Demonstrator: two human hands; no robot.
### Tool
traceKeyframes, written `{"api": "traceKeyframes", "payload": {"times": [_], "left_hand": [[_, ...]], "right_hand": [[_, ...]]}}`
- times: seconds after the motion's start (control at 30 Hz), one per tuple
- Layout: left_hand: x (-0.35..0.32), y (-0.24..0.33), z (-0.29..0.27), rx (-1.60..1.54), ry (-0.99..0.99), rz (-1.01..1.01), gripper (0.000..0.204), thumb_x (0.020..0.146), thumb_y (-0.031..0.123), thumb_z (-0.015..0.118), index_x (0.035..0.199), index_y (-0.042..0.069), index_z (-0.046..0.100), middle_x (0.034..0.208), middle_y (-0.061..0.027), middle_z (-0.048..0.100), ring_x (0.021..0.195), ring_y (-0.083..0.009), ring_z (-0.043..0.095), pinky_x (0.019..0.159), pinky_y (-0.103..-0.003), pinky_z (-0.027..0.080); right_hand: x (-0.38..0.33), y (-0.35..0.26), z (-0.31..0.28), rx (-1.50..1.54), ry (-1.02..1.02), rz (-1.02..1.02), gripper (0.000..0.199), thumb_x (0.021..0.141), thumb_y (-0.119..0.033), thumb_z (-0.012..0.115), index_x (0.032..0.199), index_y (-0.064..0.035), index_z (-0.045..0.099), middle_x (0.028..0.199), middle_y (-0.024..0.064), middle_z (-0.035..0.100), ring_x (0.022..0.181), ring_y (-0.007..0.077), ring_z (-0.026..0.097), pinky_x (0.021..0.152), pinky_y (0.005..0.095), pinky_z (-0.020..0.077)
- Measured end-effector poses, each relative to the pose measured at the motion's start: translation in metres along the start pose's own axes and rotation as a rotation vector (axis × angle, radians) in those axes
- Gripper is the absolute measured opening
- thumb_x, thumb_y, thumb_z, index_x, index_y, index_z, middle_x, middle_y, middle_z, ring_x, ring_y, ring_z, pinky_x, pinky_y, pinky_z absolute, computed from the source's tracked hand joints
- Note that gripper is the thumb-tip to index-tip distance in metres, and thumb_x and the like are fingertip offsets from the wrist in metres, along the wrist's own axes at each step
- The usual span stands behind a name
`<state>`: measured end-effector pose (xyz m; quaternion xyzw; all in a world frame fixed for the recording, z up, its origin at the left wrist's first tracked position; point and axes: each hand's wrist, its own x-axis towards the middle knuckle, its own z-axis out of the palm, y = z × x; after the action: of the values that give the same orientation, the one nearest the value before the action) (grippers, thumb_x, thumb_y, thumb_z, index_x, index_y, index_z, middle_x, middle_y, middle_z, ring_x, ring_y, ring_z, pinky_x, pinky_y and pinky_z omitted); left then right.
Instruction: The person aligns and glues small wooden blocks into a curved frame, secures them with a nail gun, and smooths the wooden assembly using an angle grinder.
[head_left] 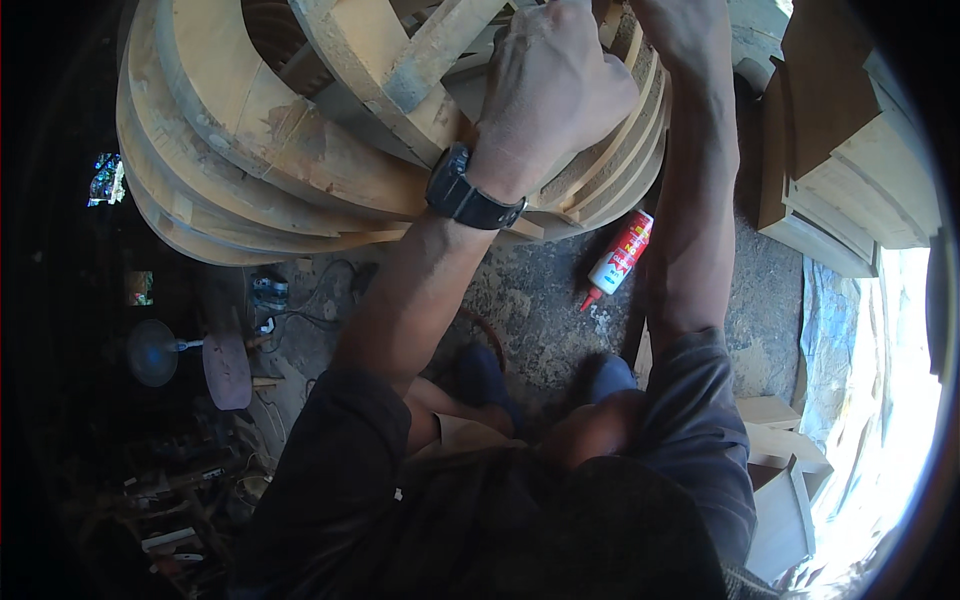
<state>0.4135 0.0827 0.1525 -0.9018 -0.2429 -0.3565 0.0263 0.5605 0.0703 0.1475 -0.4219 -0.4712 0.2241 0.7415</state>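
Note:
A large rounded wooden frame (pixel 300 170) of curved, pale ribs fills the far left and middle. Over its near right side is my left hand (pixel 560 90), a dark watch on its wrist. Its fingers are curled closed toward the top edge, and whatever they grip is hidden. My right hand (pixel 680 20) reaches up beside it, at the frame's right end. The picture's top edge cuts its fingers off. Below the frame, between my forearms, a red and white glue bottle (pixel 622 255) lies on the floor with its red nozzle toward me.
Stacked wooden pieces (pixel 850 150) stand at the far right, with more wooden boxes (pixel 785 500) at the near right. A fan (pixel 153 352), cables and tools lie in the dark left side. My feet in blue shoes (pixel 612 378) rest on the stained concrete floor (pixel 520 290).

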Motion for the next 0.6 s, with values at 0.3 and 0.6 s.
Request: {"api": "traceKeyframes", "payload": {"times": [0.3,0.6], "left_hand": [[0.005,0.017,-0.015,0.054,-0.275,-0.199,0.045,0.082,0.009,0.059,0.118,-0.017,0.05,0.104,-0.0385,0.064,0.104,-0.0496,0.064,0.094,-0.053,0.051],[0.0,0.015,-0.022,-0.002,-0.234,-0.175,0.045,0.085,0.009,0.059,0.124,-0.014,0.051,0.11,-0.0367,0.064,0.107,-0.0475,0.064,0.095,-0.051,0.051]], "right_hand": [[-0.001,0.022,0.015,0.035,0.102,0.02,0.013,0.096,-0.011,0.072,0.1,0.0013,0.071,0.081,0.0012,0.07,0.069,0.0059,0.059,0.061,0.0225,0.0459],[-0.005,0.037,0.025,0.192,0.157,-0.038,0.014,0.097,-0.01,0.07,0.105,0.0009,0.07,0.084,0.0005,0.069,0.067,0.0047,0.057,0.058,0.0206,0.0433]]}}
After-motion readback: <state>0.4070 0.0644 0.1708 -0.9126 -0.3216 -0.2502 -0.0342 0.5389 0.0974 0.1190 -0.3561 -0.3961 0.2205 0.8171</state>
